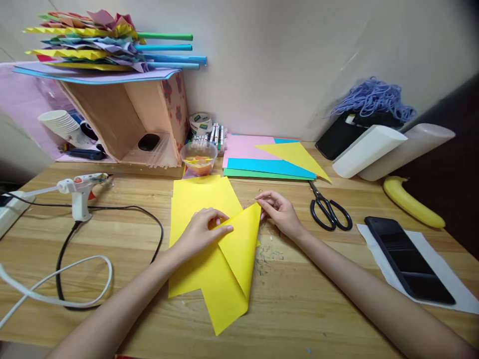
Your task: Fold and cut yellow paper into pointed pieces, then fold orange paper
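A yellow paper sheet (pixel 243 234) is folded over at its right side, with a loose flap forming a pointed corner at the top. My right hand (pixel 279 212) pinches that corner between thumb and fingers. My left hand (pixel 204 229) is closed on the flap's left edge, thumb on top and the other fingers partly hidden behind. Beneath lies more yellow paper (pixel 190 197), flat on the wooden table. Black-handled scissors (pixel 329 212) rest to the right of my right hand.
On the left are a white glue gun (pixel 80 197) and looping cables (pixel 108 269). Behind stand an open box (pixel 174 109), a plastic cup (pixel 198 158) and coloured paper (pixel 250 167). A phone (pixel 407 257), a banana (pixel 411 202) and paper rolls (pixel 368 149) lie right.
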{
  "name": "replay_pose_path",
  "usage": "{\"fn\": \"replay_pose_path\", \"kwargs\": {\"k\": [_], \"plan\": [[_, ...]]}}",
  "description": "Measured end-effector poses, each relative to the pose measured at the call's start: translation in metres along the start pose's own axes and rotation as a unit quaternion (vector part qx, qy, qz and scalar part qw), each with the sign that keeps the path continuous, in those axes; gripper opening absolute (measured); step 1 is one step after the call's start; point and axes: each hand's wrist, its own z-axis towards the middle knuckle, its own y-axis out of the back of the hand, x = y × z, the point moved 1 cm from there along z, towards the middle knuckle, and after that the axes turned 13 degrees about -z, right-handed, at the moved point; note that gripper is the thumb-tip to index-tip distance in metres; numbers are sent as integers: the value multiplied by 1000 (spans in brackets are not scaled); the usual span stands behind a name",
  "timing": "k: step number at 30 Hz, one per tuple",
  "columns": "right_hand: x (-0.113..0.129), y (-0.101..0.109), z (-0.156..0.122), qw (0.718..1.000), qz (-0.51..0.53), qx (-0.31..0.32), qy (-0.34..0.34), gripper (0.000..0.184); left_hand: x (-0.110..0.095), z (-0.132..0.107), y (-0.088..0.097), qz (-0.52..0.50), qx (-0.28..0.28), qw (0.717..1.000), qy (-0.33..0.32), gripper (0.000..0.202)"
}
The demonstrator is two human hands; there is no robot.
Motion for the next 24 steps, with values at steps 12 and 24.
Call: {"fn": "replay_pose_path", "kwargs": {"k": [12, 24], "plan": [[3, -4, -6, 982, 76, 163, -58, 71, 2, -3, -6, -96, -45, 992, 61, 30], [11, -19, -18, 976, 91, 178, -92, 50, -5, -10, -18, -143, -25, 987, 70, 28]]}}
